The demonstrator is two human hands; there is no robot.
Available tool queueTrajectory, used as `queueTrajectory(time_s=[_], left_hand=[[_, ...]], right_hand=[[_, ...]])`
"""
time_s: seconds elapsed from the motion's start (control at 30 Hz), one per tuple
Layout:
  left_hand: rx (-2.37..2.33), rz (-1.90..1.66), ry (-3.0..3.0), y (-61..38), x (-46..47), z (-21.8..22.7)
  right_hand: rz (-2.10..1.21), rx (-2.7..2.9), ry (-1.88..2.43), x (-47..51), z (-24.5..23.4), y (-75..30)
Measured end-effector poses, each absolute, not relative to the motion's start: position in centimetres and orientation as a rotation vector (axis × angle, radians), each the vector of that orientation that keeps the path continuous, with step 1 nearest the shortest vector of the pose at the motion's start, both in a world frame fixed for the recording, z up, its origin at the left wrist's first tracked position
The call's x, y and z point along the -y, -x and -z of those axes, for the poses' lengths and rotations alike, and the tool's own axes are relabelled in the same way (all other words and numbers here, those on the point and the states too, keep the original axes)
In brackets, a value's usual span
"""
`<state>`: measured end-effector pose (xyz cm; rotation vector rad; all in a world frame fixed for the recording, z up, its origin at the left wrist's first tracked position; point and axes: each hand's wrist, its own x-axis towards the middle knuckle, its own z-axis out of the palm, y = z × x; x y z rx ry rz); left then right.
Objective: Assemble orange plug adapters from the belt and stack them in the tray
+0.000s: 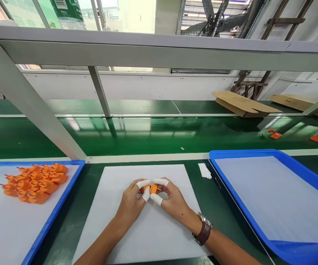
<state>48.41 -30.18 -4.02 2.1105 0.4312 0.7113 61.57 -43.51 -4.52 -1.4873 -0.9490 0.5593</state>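
Between my two hands, above a white sheet [150, 235], is a small orange plastic part [153, 188], partly covered by the fingers. My left hand [132, 200] pinches its left side with thumb and forefinger, both in white finger cots. On the other side my right hand [172, 198] grips it the same way, also with white cots on thumb and forefinger. The fingertips of both hands nearly meet. To the left, several similar orange parts [37, 182] lie heaped in a blue-rimmed tray [56, 217].
At the right stands another blue-rimmed tray [238, 206] with a white lining. A white paper scrap [204, 170] lies beside it. Beyond runs a shiny green belt [153, 136] carrying orange pieces [275, 135]. A metal crossbar [159, 53] spans above; cardboard [244, 103] lies behind.
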Motion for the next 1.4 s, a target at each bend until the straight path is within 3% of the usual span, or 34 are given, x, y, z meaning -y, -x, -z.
queueTrajectory(time_s=[0.17, 0.27, 0.47, 0.73, 1.0, 1.4], left_hand=[[-0.34, -0.498, -2.069, -48.1, 29.6, 3.5], [-0.293, -0.423, -2.082, -47.9, 29.3, 3.2], [-0.282, -0.635, -2.32, -48.1, 29.4, 4.0], [-0.241, -0.713, -2.413, -48.2, 29.5, 4.4], [-0.218, -0.709, -2.469, -48.2, 29.6, 4.2], [-0.179, -0.877, -2.543, -48.9, 30.3, 4.6]], right_hand=[[-0.759, 0.721, 1.461, 43.3, 4.5, -61.7], [-0.536, 0.919, 1.538, 43.7, 4.0, -62.1], [-0.254, 1.391, 1.629, 44.9, 2.9, -62.2], [-0.385, 1.142, 1.646, 44.4, 4.1, -61.8], [-0.328, 1.258, 1.56, 44.4, 4.0, -61.7], [-0.572, 1.132, 1.564, 43.8, 3.2, -62.8]])
